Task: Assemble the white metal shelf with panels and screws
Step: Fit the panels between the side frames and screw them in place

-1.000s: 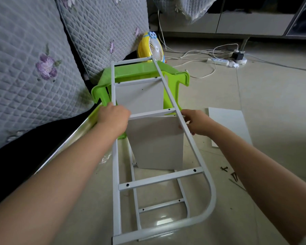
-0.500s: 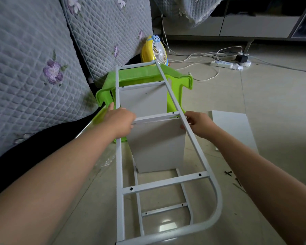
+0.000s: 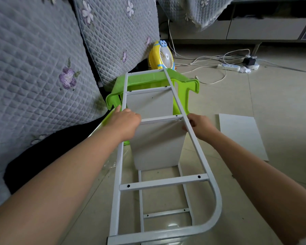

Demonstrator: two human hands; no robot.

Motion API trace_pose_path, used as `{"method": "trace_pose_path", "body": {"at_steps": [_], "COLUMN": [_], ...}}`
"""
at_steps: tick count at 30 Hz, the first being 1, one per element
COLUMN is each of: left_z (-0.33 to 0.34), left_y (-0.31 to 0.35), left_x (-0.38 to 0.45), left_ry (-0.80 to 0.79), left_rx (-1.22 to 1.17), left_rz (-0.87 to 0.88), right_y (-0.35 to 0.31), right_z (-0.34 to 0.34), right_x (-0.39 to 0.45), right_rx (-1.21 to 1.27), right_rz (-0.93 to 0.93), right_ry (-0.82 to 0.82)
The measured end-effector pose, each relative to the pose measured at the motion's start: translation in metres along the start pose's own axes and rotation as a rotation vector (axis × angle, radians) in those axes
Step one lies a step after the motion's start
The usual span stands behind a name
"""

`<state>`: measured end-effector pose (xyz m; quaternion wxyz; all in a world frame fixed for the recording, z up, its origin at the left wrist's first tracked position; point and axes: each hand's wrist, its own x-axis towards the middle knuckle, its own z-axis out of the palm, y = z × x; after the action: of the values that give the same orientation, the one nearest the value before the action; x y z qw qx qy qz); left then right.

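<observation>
White frame [image 3: 162,185] stands between 2 hands: left hand [image 3: 125,122] grips its left rail, right hand [image 3: 199,125] seemingly pinches the panel [image 3: 157,145] by the right rail.

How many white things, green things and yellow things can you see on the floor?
White: 5, the frame, two fitted panels, a loose panel, a power strip
Green: 1, the stool
Yellow: 1, the fan
Total: 7

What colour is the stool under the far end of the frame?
Bright green stool, seen in the head view, under the white frame.
</observation>
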<state>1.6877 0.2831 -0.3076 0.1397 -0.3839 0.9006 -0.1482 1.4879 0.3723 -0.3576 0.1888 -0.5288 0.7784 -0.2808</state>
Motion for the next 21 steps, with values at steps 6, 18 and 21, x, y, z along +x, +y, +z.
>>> {"method": "trace_pose_path", "body": {"at_steps": [6,18,21], "left_z": [0.008,0.022,0.023], "left_y": [0.001,0.002,0.002], "left_x": [-0.004,-0.009,-0.01], "left_ry": [-0.007,0.047,0.094], "left_rx": [-0.035,-0.063,-0.167], "left_rz": [-0.029,-0.084,-0.134], "right_y": [-0.003,-0.02,-0.033], "right_z": [0.002,0.005,0.006], "right_x": [0.001,-0.01,-0.016], "right_rx": [-0.021,0.283,0.096], "right_rz": [-0.034,0.177,0.146], "right_ry": [0.002,0.005,0.012]}}
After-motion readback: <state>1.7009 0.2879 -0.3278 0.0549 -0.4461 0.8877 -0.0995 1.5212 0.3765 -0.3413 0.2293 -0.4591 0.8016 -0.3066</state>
